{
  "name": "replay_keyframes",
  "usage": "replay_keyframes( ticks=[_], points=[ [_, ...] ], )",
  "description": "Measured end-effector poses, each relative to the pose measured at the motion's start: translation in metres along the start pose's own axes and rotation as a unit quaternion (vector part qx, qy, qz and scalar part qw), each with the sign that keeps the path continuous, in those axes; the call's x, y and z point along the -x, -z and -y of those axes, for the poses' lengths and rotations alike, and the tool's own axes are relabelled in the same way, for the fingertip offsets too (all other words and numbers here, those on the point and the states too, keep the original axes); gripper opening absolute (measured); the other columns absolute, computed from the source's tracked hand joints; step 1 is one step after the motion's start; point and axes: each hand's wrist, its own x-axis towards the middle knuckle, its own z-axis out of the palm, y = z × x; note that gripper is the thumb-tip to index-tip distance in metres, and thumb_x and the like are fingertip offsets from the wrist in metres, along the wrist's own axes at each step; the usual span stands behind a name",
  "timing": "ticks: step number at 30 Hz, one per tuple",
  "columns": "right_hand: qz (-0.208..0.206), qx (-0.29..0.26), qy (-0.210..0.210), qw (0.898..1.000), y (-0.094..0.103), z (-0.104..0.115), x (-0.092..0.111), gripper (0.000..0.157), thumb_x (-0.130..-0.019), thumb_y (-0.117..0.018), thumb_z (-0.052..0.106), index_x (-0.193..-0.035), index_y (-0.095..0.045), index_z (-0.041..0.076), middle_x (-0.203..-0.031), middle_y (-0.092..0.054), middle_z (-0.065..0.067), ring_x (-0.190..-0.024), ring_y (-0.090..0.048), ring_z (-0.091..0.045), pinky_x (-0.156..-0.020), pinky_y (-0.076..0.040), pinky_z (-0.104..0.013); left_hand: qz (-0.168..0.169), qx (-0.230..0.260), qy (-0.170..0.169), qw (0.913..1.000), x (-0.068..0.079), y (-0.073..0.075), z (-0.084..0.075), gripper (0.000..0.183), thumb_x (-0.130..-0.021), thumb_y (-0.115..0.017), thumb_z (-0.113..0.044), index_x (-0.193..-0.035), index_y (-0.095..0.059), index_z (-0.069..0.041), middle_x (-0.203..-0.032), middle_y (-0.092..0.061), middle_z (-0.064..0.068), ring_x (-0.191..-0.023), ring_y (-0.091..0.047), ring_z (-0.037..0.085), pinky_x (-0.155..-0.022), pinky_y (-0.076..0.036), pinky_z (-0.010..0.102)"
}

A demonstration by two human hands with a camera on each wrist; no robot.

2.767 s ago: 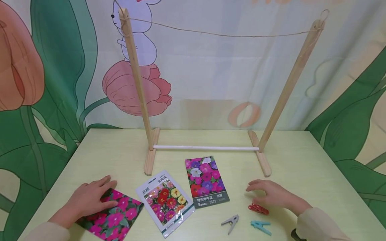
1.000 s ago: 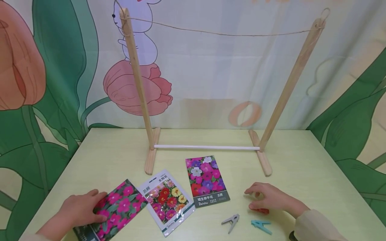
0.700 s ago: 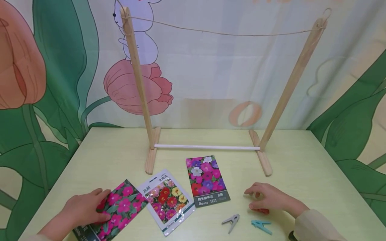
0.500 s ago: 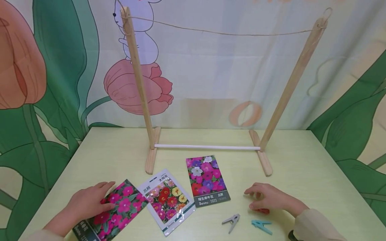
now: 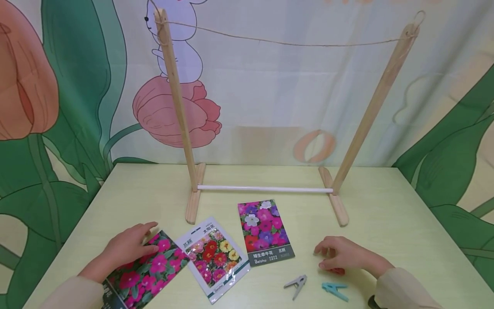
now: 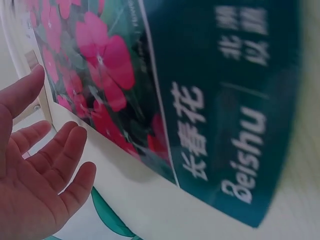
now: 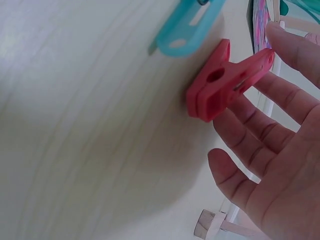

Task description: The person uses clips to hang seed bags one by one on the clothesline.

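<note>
My left hand [image 5: 125, 246] lies loosely over the upper left side of a seed packet with pink flowers [image 5: 154, 274]. In the left wrist view, its relaxed fingers [image 6: 70, 150] are spread beside the packet and hold nothing. A white seed packet with red and yellow flowers [image 5: 214, 259] lies next to it, its left corner by the pink one. My right hand [image 5: 345, 253] hovers with loosely bent fingers at a red clothespin [image 7: 220, 82]. The clothespin's end lies near the thumb; whether they touch, I cannot tell. In the head view the hand partly hides the clothespin.
A third seed packet [image 5: 265, 231] with purple and pink flowers lies mid-table. Grey [image 5: 296, 285] and turquoise [image 5: 335, 290] clothespins lie near the front. Behind stands a wooden frame with two posts [image 5: 372, 111], a white crossbar [image 5: 266, 189] and a string [image 5: 278, 42] between the tops.
The pink-flower packet has turned and shifted toward the white one. My left hand then slid forward and right over it. The right hand lowered slightly over the red clothespin, then stayed nearly still.
</note>
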Motion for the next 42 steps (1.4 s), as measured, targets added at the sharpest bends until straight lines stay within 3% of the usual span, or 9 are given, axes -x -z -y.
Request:
replay_keyframes(
  ticks=[10, 20, 42],
  points=[
    [0.008, -0.002, 0.003, 1.0, 0.0, -0.003, -0.001, 0.021, -0.077, -0.066, 0.029, -0.092, -0.062, 0.016, -0.082, -0.052, 0.002, -0.072, -0.045, -0.012, -0.063, -0.037, -0.023, 0.021, 0.076, 0.006, 0.9969, -0.012, -0.001, 0.004, 0.07, -0.071, -0.07, -0.036, -0.124, -0.043, 0.001, -0.099, -0.057, 0.016, -0.086, -0.054, 0.025, -0.073, -0.047, 0.043],
    [0.014, -0.02, 0.007, 1.0, 0.001, -0.008, -0.001, 0.017, -0.078, -0.066, 0.029, -0.088, -0.061, 0.016, -0.082, -0.052, 0.002, -0.072, -0.046, -0.012, -0.062, -0.038, -0.023, 0.038, 0.131, 0.004, 0.9907, -0.018, -0.001, 0.006, 0.052, -0.075, -0.069, -0.029, -0.114, -0.049, -0.001, -0.089, -0.056, 0.01, -0.077, -0.05, 0.019, -0.067, -0.046, 0.034],
    [0.035, -0.069, 0.029, 0.997, 0.005, -0.01, 0.005, 0.01, -0.08, -0.062, 0.02, -0.082, -0.062, 0.01, -0.084, -0.052, -0.002, -0.072, -0.048, -0.012, -0.064, -0.038, -0.025, 0.027, 0.144, 0.019, 0.989, -0.019, -0.003, -0.003, 0.03, -0.077, -0.066, -0.012, -0.102, -0.051, -0.003, -0.085, -0.052, 0.009, -0.075, -0.047, 0.019, -0.062, -0.043, 0.03]
  ],
)
